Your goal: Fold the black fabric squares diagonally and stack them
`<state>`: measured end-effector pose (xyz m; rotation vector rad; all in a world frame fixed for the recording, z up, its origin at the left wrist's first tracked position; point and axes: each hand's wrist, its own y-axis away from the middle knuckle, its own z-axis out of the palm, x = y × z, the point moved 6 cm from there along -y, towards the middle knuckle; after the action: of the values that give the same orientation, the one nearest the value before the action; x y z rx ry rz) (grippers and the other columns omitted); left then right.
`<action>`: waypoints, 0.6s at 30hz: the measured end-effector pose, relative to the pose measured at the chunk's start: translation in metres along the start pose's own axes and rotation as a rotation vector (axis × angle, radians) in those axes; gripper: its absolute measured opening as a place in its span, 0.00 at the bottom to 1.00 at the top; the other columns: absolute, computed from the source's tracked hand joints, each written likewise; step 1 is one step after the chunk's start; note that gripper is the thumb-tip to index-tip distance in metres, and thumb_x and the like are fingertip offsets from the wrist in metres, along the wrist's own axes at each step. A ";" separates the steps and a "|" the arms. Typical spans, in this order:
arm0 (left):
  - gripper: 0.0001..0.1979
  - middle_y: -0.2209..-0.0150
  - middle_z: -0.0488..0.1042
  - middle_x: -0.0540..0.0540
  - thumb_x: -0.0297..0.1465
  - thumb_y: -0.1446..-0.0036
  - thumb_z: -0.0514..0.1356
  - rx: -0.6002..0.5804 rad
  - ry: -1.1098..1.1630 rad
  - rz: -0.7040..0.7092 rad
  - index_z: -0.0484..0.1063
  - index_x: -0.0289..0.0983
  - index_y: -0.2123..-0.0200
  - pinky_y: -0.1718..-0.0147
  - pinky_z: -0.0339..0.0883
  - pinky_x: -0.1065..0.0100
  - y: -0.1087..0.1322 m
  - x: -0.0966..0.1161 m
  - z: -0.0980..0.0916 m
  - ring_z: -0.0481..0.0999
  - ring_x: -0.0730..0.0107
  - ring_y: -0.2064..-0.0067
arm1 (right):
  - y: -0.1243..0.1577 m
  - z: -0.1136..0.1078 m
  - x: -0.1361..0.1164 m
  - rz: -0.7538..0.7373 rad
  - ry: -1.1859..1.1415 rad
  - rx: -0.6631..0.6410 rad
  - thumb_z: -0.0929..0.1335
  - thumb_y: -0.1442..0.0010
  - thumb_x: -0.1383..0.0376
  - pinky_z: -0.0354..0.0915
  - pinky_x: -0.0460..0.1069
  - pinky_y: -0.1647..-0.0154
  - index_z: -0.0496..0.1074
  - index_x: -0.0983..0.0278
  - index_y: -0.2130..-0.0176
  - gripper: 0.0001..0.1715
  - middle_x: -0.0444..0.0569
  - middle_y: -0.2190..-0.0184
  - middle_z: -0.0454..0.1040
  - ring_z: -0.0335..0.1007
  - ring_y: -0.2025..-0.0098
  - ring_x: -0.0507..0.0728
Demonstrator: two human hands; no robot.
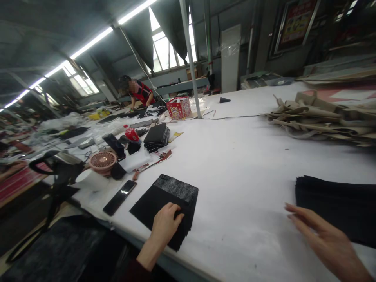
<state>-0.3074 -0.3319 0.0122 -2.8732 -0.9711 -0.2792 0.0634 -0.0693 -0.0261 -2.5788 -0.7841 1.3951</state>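
My left hand (pixel 165 224) lies on a small stack of black fabric pieces (pixel 164 199) near the front edge of the white table (pixel 235 156); its fingers are curled down onto the top piece. My right hand (pixel 326 239) hovers low over the table with fingers stretched out flat, holding nothing. Its fingertips are just left of a larger stack of black fabric sheets (pixel 337 203) at the right.
A black phone (pixel 120 197) lies left of the small stack. Beyond it are a pink fan (pixel 102 161), a white cup (pixel 91 180), a red-capped bottle (pixel 131 133), black pieces (pixel 157 136). Beige fabric (pixel 323 117) is piled at right. A pole (pixel 190 58) stands mid-table. Another person (pixel 138 93) works far back.
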 end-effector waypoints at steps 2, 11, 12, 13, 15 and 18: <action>0.04 0.62 0.75 0.47 0.30 0.39 0.57 -0.007 -0.041 0.039 0.73 0.39 0.64 0.61 0.65 0.67 0.001 -0.001 0.008 0.75 0.65 0.59 | 0.006 0.044 -0.050 -0.046 -0.115 -0.138 0.67 0.43 0.50 0.73 0.53 0.62 0.77 0.56 0.58 0.18 0.52 0.57 0.78 0.76 0.58 0.62; 0.08 0.68 0.74 0.48 0.25 0.45 0.55 -0.010 0.233 0.087 0.74 0.38 0.71 0.62 0.62 0.68 -0.015 -0.018 0.009 0.73 0.67 0.65 | 0.037 0.178 -0.203 -0.401 -0.260 -0.621 0.61 0.37 0.69 0.68 0.52 0.47 0.76 0.60 0.55 0.17 0.51 0.52 0.76 0.73 0.51 0.57; 0.08 0.69 0.75 0.48 0.25 0.46 0.55 -0.025 0.281 0.081 0.74 0.39 0.71 0.62 0.62 0.68 -0.017 -0.022 0.008 0.73 0.68 0.66 | 0.038 0.188 -0.209 -0.451 -0.217 -0.629 0.61 0.37 0.70 0.67 0.53 0.46 0.76 0.60 0.54 0.18 0.50 0.51 0.75 0.72 0.50 0.57; 0.08 0.69 0.75 0.49 0.25 0.48 0.56 -0.041 0.314 0.080 0.75 0.39 0.71 0.63 0.62 0.69 -0.019 -0.026 0.008 0.73 0.68 0.66 | 0.039 0.197 -0.213 -0.501 -0.167 -0.631 0.60 0.38 0.71 0.67 0.53 0.46 0.75 0.60 0.53 0.19 0.50 0.50 0.75 0.71 0.49 0.56; 0.09 0.69 0.76 0.48 0.26 0.49 0.56 -0.072 0.372 0.080 0.76 0.38 0.72 0.63 0.63 0.69 -0.024 -0.031 0.008 0.74 0.68 0.66 | 0.041 0.212 -0.220 -0.587 -0.074 -0.627 0.60 0.38 0.73 0.66 0.52 0.47 0.74 0.60 0.51 0.21 0.49 0.48 0.74 0.70 0.50 0.56; 0.09 0.70 0.77 0.49 0.27 0.51 0.56 -0.132 0.486 0.073 0.78 0.38 0.72 0.63 0.64 0.69 -0.030 -0.037 0.010 0.74 0.67 0.66 | 0.043 0.227 -0.225 -0.677 0.033 -0.631 0.61 0.39 0.75 0.67 0.52 0.51 0.73 0.60 0.50 0.22 0.48 0.49 0.74 0.69 0.53 0.56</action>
<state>-0.3534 -0.3286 -0.0043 -2.7306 -0.7748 -1.0085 -0.2029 -0.2487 -0.0013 -2.2764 -2.1094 0.9818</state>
